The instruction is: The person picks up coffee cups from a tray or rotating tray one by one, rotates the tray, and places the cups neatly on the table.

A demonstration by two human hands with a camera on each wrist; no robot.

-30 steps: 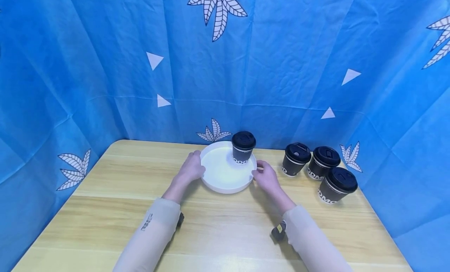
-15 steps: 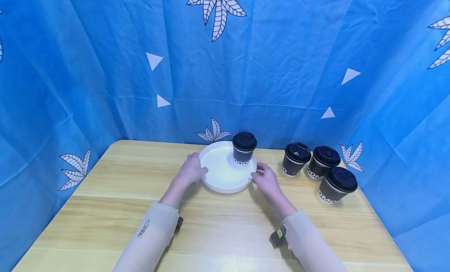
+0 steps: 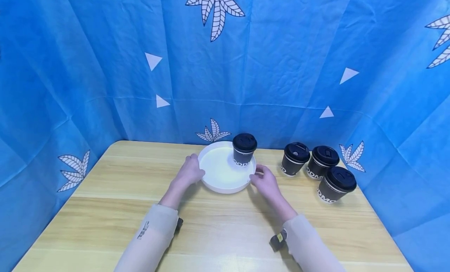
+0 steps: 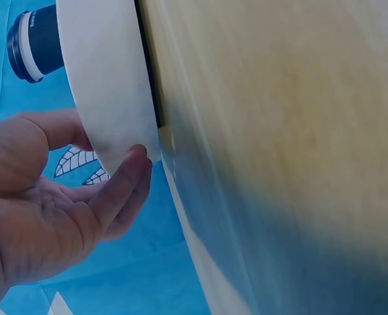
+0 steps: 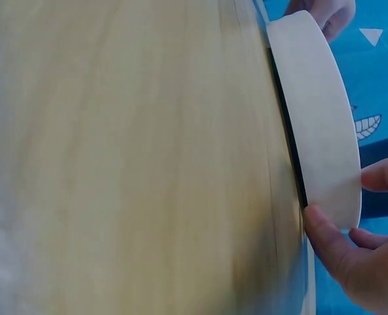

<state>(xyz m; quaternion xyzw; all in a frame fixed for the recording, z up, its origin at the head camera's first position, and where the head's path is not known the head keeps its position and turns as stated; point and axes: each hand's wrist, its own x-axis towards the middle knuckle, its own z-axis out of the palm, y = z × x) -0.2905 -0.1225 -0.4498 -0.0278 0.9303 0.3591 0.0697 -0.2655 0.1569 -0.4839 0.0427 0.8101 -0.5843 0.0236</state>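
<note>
A round white tray (image 3: 225, 180) with a low rim rests on the wooden table near its back edge. On its back right part stands a dark paper coffee cup (image 3: 243, 156) with a black lid. My left hand (image 3: 190, 172) grips the tray's left side, thumb at the rim and fingertips low on the outer wall (image 4: 115, 85) in the left wrist view. At the opposite side my right hand (image 3: 265, 182) holds the tray the same way. In the right wrist view a fingertip of the right hand (image 5: 371, 275) is right at the tray's bottom edge.
Three more lidded coffee cups stand at the back right of the table: one on the left (image 3: 295, 158), one in the middle (image 3: 322, 162), one nearest (image 3: 336, 185). A blue patterned curtain (image 3: 281, 68) hangs right behind the table (image 3: 225, 225).
The cup on the tray has shifted slightly nearer. My right hand has come slightly nearer along the tray's side, and both hands keep their hold. The three other cups have stayed put.
</note>
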